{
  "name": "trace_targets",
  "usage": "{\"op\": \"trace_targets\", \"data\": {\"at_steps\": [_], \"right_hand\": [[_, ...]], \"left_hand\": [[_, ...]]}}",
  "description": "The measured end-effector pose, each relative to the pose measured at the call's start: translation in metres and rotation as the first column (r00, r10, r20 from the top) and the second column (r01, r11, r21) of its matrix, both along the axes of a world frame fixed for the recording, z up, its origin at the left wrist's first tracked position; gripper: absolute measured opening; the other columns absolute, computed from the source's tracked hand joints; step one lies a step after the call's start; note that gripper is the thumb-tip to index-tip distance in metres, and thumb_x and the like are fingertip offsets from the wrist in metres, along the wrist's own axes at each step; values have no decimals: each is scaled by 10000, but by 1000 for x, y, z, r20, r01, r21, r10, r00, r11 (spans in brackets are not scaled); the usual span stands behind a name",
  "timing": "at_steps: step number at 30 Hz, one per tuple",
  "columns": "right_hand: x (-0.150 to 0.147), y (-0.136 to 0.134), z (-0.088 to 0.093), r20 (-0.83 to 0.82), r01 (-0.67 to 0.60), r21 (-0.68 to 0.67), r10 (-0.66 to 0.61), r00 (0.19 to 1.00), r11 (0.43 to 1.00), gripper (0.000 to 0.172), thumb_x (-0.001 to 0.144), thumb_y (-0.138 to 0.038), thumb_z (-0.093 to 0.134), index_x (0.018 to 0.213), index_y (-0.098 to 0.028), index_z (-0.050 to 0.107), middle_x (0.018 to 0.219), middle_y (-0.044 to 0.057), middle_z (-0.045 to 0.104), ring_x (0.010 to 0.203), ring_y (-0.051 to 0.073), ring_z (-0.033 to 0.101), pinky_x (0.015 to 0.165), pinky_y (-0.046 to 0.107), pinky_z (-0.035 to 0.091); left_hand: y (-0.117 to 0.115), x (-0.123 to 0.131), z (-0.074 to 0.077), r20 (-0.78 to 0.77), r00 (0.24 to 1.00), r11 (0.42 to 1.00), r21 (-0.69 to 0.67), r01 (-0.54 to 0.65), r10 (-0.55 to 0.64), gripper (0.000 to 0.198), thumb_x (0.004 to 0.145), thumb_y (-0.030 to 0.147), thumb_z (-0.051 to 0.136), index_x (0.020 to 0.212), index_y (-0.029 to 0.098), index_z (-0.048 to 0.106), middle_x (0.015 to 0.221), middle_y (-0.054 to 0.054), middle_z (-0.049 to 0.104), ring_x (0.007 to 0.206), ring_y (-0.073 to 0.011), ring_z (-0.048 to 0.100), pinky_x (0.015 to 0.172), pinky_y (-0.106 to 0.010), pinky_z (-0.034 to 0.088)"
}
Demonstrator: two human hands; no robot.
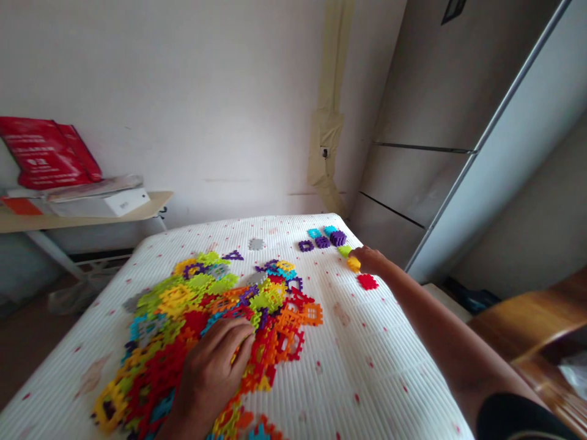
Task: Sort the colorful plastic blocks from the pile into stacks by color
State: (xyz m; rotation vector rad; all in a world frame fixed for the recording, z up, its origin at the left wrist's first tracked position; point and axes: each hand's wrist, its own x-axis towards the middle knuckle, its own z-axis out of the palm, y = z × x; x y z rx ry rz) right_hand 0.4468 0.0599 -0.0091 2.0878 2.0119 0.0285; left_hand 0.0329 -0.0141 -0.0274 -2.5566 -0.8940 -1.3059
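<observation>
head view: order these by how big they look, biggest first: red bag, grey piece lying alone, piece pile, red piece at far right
1. piece pile
2. red bag
3. red piece
4. grey piece

The last two may match in true size: the grey one lies farther off.

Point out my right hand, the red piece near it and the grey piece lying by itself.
Right hand (pixel 369 260): head view, back of the hand.
Red piece (pixel 367 282): head view, middle of its face.
Grey piece (pixel 256 244): head view, middle of its face.
</observation>
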Motion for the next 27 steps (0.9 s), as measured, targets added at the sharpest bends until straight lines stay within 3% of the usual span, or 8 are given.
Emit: {"op": "trace_targets", "data": {"at_steps": [10, 14, 18, 23, 27], "right_hand": [[-2, 2, -4, 30, 24, -6, -24, 999, 1000, 613, 684, -89, 575, 1265, -264, 485, 1247, 99, 542, 1155, 280, 458, 818, 426, 413], [-15, -9, 6, 19, 6, 119, -9, 1000, 993, 660, 684, -49, 522, 1306, -255, 449, 1314, 108, 497, 1164, 280, 445, 816, 416, 398], [-55, -28, 7, -93, -137, 265, 167, 982, 955, 528, 718, -45, 463, 1213, -211, 542, 1253, 102, 557, 1122, 233, 490, 863, 368, 378], [-115, -47, -20, -188, -299, 256, 351, 917, 919, 295, 787, -73, 433, 966, -181, 640, 947, 74, 665, 870, 180, 595, 769, 281, 407], [-135, -51, -47, -184, -334, 299, 398, 899, 894, 224, 886, -147, 402, 823, -162, 617, 843, 67, 627, 773, 156, 570, 677, 241, 402]], "left_hand": [[-2, 0, 1, -12, 996, 993, -87, -85, 85, 100, 832, 140, 523, 879, 195, 593, 859, -39, 643, 831, -141, 613, 779, -261, 499], [-1, -2, -1, -35, 985, 972, -159, -175, 172, 136, 841, 152, 494, 893, 201, 609, 889, -42, 660, 861, -155, 621, 806, -280, 501], [0, 1, 3, -100, 971, 942, -239, -234, 216, 193, 846, 150, 463, 935, 196, 628, 943, -50, 667, 898, -156, 621, 832, -285, 499], [11, 12, 19, -256, 948, 903, -334, -270, 188, 253, 831, 134, 441, 962, 196, 648, 982, -66, 670, 934, -184, 614, 859, -332, 484], [38, 23, 28, -367, 921, 861, -420, -288, 130, 295, 813, 132, 440, 1010, 207, 647, 1029, -91, 664, 991, -211, 590, 898, -364, 437]]}}
